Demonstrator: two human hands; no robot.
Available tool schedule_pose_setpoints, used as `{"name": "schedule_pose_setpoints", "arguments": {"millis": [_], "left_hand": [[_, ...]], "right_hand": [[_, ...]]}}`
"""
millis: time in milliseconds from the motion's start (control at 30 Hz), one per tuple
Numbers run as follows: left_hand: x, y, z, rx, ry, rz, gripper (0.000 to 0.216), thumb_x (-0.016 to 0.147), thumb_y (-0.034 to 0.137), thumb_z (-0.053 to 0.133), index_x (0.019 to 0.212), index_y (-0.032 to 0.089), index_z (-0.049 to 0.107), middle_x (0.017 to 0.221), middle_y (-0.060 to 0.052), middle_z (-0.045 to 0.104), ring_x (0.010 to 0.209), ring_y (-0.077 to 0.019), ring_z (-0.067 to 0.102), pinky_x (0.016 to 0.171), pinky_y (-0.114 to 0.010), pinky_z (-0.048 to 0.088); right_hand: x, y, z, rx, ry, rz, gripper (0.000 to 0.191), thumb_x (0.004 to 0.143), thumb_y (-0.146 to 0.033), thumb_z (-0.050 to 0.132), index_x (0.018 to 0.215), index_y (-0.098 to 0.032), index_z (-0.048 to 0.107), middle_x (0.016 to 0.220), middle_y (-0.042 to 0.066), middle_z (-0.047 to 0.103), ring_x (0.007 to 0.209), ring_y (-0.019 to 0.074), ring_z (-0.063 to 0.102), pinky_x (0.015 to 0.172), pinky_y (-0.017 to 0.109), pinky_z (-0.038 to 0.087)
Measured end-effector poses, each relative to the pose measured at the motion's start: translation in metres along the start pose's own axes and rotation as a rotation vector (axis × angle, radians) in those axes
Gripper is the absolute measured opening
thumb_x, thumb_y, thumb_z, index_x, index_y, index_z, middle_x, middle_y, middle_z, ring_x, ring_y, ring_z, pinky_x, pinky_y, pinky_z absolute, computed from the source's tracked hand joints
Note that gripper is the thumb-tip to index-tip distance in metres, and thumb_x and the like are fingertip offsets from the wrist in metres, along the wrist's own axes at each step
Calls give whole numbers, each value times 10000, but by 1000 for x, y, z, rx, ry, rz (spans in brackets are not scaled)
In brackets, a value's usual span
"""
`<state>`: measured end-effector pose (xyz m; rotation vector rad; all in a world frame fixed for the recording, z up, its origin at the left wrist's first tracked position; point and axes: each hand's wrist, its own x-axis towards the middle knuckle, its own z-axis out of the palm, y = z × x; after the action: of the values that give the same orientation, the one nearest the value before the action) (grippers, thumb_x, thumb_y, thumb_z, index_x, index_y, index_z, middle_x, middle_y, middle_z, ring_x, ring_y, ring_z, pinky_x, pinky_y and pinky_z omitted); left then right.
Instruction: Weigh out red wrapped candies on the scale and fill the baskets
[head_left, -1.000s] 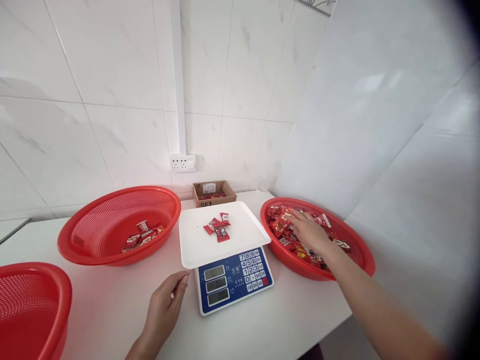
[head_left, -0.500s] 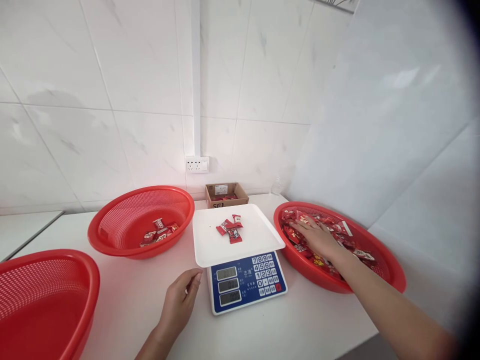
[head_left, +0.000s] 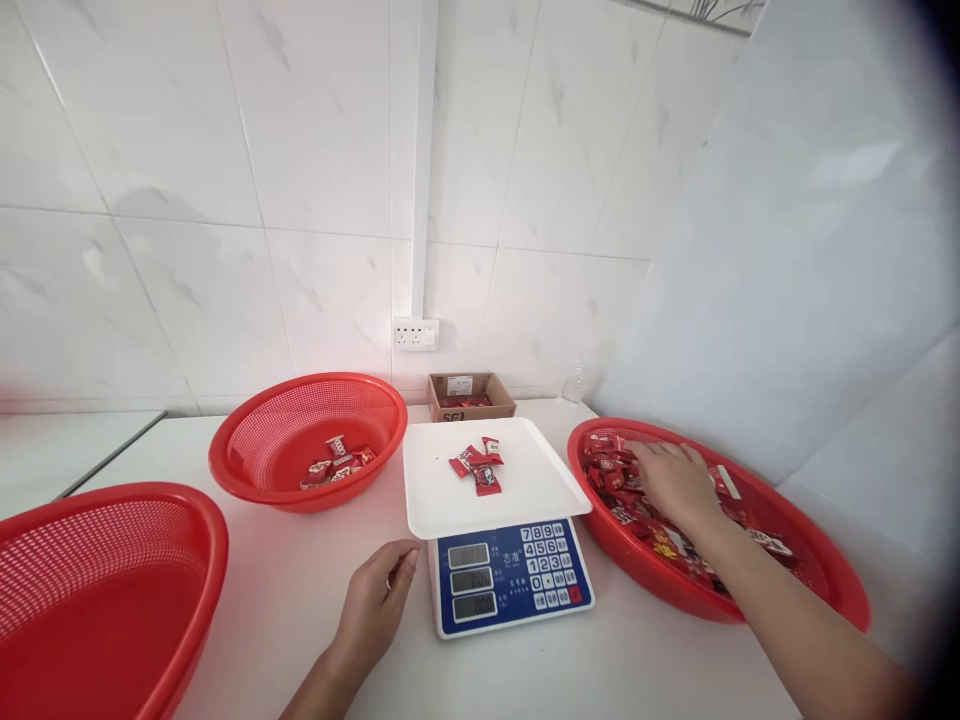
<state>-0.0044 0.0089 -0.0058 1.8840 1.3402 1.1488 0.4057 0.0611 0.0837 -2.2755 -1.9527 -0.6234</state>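
My right hand is in the right red basket, over a heap of small red-wrapped candies. Its fingers curl down among the wrappers, and the fingertips are partly hidden, so what they grip cannot be made out. My left hand rests by the left front of the digital scale, closed, thumb against the bent fingers, with nothing seen in it. On the scale's white tray lies a small cluster of red-wrapped candies.
Behind left stands another red basket with several wrapped candies in it. A third red basket is at the near left. Behind the scale sit a cardboard box and a clear plastic bottle by the tiled wall.
The view has shifted a little to the left. My right hand has gone from lying stretched over the candies to fingers bent down into them. My left hand keeps its pose.
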Motion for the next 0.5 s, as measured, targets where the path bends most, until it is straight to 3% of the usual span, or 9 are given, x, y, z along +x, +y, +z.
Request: {"name": "schedule_pose_setpoints", "arguments": {"millis": [100,200,267,400,500], "left_hand": [[-1,-1,1,-5,-11,4,298,893,407,396,930,212,619,816,-37,667,686,-148,597,626,-258,485],[-2,-1,1,-6,-8,13,293,895,395,396,934,208,617,821,-36,666,691,-147,595,631,-257,481],[-2,-1,0,-3,-3,14,288,895,389,399,932,205,617,797,-31,660,676,-142,585,623,-252,476],[-1,0,-2,-1,11,11,292,897,391,396,924,203,617,771,-30,650,667,-141,578,620,-248,476],[-1,2,-2,-6,12,7,308,897,405,389,927,204,620,792,-42,656,688,-151,590,635,-259,490]], "right_hand": [[6,-20,-10,136,121,-102,427,809,-140,343,1082,-257,649,1170,31,615,1153,245,462,1042,452,242],[11,-50,-9,253,78,-329,455,782,-99,354,1064,-273,666,1286,-5,536,1279,241,335,1069,464,221],[13,-71,-3,287,7,-388,499,774,-73,353,1143,-261,631,1365,2,456,1331,248,248,1076,470,222],[14,-106,7,424,-157,-241,513,842,-114,309,1312,-219,485,1446,63,332,1352,242,207,1071,438,259],[12,-130,9,610,-243,-186,494,911,-323,299,1383,-198,375,1461,101,291,1344,227,234,1076,410,258]]}}
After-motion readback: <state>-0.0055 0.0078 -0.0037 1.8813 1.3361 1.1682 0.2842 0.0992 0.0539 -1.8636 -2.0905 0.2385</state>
